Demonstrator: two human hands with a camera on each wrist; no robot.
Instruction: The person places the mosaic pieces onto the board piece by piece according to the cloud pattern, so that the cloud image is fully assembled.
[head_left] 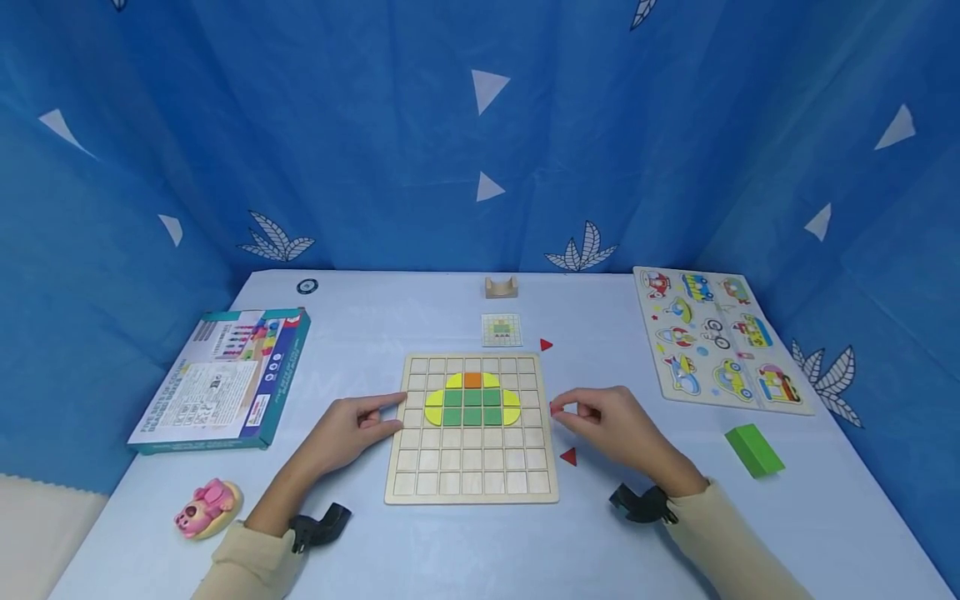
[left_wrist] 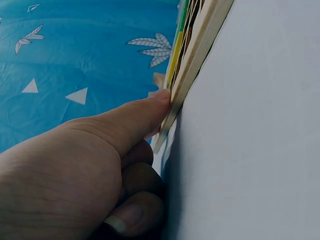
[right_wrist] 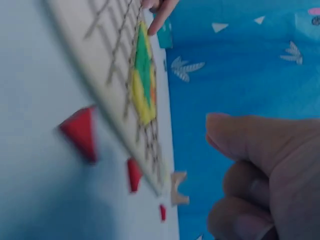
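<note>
The left hand (left_wrist: 75, 170) fills the lower left of the view, its thumb (left_wrist: 135, 117) stretched out with the tip pressed against the side edge of the wooden board (left_wrist: 197, 52). The other fingers curl under the palm beside the pale tabletop (left_wrist: 260, 140). Yellow and green show along the board's top face. A blue backdrop (left_wrist: 75, 55) with white triangles and leaves stands behind.

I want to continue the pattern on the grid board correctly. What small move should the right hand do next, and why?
Probably the right hand should carry the small red piece pinched at its fingertips over the wooden grid board and set it into an empty cell. The left hand already steadies the board's left edge, and the piece is just beside its right edge.
</note>
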